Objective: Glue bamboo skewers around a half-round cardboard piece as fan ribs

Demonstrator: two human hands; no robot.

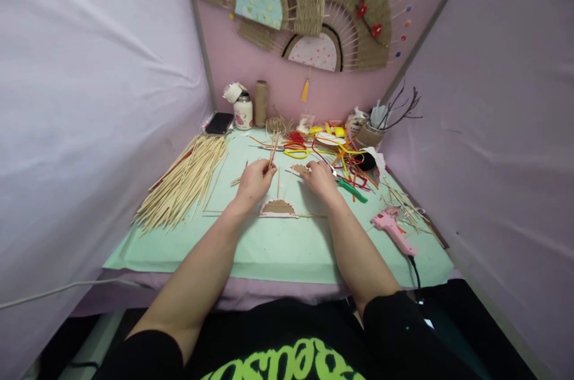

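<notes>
My left hand [256, 179] pinches a few thin wooden sticks [274, 146] that stand up between thumb and fingers. My right hand [319, 176] has its fingers curled over the edge of a small cardboard half-circle [296, 169] with a pale rim; its palm hides part of the piece. Nearer to me lies another cardboard half-circle [278, 207] with a scalloped white edge. One stick [280, 182] points upward from its top, and long sticks extend sideways along its base. Green-handled pliers [352, 188] rest just right of my right hand.
A large pile of sticks [182, 182] covers the table's left side. A pink glue gun [394, 231] with a black cord lies at the right. Yellow-handled scissors [296, 153], coloured pipe cleaners [345, 155], a jar [243, 112] and a phone [219, 123] sit further back. Fan-shaped decorations [376, 45] hang behind.
</notes>
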